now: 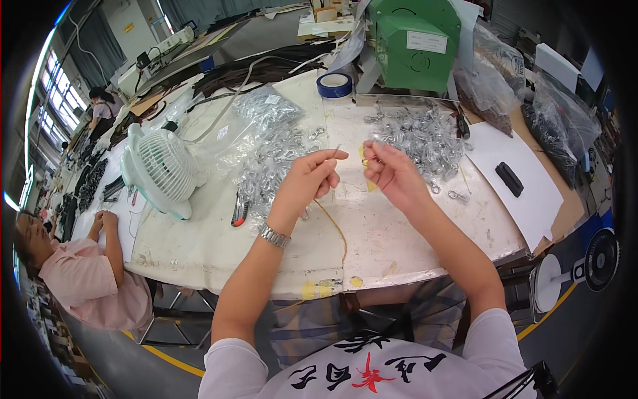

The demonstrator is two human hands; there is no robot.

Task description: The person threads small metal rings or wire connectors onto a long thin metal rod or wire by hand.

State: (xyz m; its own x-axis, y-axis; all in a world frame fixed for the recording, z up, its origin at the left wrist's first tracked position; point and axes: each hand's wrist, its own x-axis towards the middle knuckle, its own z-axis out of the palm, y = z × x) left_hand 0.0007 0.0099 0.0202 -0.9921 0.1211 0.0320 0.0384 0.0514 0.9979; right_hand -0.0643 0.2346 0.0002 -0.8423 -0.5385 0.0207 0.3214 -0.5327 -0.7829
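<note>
**Tiny Bits, Busy Hands**

I see a person at a white table (299,259) with both hands up, near each other but not touching. The left hand (319,174) has its thumb and first finger together, pinched on a thin piece (337,150). That piece is over the middle of the table, between two heaps of shiny clips. The right hand (391,171) has its fingertips close together too, but the view is too small for me to tell what they hold.

The left clip heap (269,156) lies beyond the left hand, and the right clip heap (422,139) lies beyond the right hand. A knife with a red and black handle (240,211) lies near the left wrist, and a tan cord (340,233) curls below the hands.

What could go wrong? The thin piece could slip, because only the tips pinch it. If it drops into a heap, it could get lost among all that shiny metal. A sleepy elbow could bump the clips and mix them up. The green and white fan (163,169) could blow light bits about, if it is on. And a hand reaching low without looking could touch the knife.
</note>
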